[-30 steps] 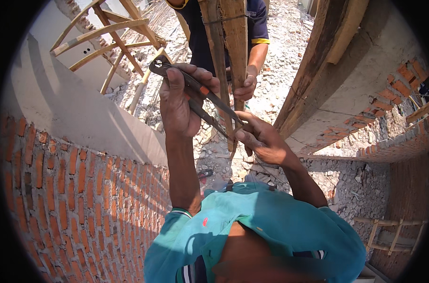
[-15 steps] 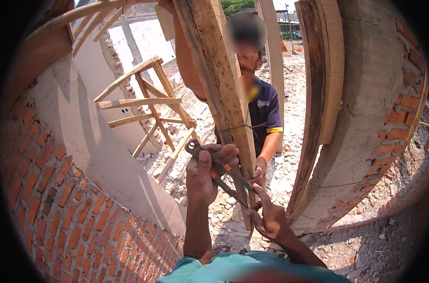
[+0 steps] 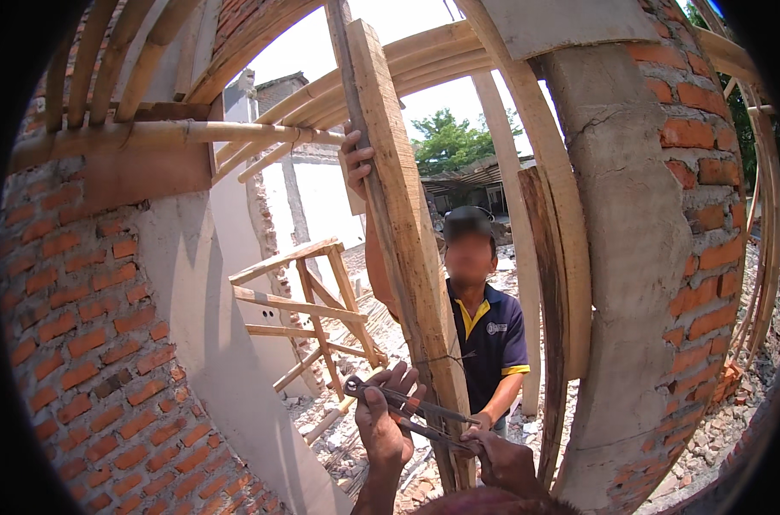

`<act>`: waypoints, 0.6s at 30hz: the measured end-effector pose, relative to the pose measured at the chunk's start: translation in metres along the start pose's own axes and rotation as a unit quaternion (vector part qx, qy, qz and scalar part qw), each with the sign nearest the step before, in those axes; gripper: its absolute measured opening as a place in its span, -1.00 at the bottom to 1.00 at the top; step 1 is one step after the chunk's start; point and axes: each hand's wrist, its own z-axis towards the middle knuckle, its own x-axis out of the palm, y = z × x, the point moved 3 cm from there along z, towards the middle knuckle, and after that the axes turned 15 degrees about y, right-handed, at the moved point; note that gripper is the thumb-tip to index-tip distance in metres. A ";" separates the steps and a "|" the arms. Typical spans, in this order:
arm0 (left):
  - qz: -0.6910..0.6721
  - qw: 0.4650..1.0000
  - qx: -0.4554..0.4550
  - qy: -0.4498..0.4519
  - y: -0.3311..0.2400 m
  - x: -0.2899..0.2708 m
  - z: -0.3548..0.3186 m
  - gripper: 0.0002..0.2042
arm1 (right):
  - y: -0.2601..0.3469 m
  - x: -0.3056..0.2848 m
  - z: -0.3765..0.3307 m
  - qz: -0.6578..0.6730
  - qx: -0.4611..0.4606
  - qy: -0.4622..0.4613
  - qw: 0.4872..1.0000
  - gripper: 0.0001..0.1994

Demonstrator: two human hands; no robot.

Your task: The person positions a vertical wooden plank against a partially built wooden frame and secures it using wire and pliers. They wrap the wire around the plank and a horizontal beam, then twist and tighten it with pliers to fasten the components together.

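Observation:
A pair of long-handled pincers [image 3: 424, 414] lies slantwise across the front of a tall wooden post, its jaws at the upper left. My left hand [image 3: 385, 433] holds the pincers just below the jaws, thumb on the near side and fingers behind. At the lower handle ends my right hand [image 3: 503, 462] is closed, partly hidden by its own back. The wooden post [image 3: 398, 172] leans slightly, with a thin wire [image 3: 446, 357] bound round it above the pincers. Another person's raised hand [image 3: 355, 161] grips the post high up; their other hand [image 3: 482, 422] is low beside it.
The co-worker [image 3: 491, 335] stands just behind the post. A brick wall [image 3: 98, 343] rises on the left, and a cracked concrete column [image 3: 617, 215] with brick stands on the right. Bamboo poles [image 3: 192, 131] cross overhead. A wooden frame [image 3: 300, 296] stands on rubble behind.
My view has tilted upward, so the hands and pincers sit lower in it and the post's top shows. Both my hands stay on the pincers; the right index finger no longer stretches along the handle.

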 end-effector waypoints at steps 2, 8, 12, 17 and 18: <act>-0.120 0.992 -0.015 -0.023 -0.003 0.002 0.007 -0.50 | 0.014 -0.003 0.007 0.034 -0.008 0.051 0.998 -0.77; -0.122 0.989 -0.080 -0.033 -0.007 0.001 0.034 -0.52 | 0.020 -0.040 0.043 0.075 0.033 -0.067 0.994 -0.58; -0.007 0.998 0.053 -0.036 -0.006 0.001 0.039 -0.49 | 0.028 -0.045 0.049 -0.079 -0.027 -0.013 0.996 -0.68; -0.096 0.984 0.018 -0.148 0.005 -0.004 0.032 -0.54 | 0.021 -0.025 0.060 0.054 -0.031 -0.115 0.991 -0.76; -0.081 0.982 0.017 -0.167 0.005 -0.005 0.029 -0.54 | 0.018 -0.021 0.062 0.078 -0.025 -0.138 0.987 -0.76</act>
